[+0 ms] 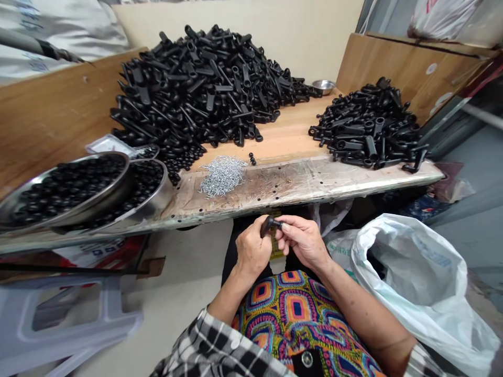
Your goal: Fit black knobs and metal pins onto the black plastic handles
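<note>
Black handle (268,225), slim end (277,224) rightward (seemingly crosswise)

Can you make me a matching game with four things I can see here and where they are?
Things:
1. Silver pins
2. Open white sack
3. Small metal bowl
4. Black part

Places:
A. At the back of the table
B. Held by the left hand and right hand
C. Low on the picture's right side
D. Heaped near the table's front edge

Right pairs: 1-D, 2-C, 3-A, 4-B
</note>
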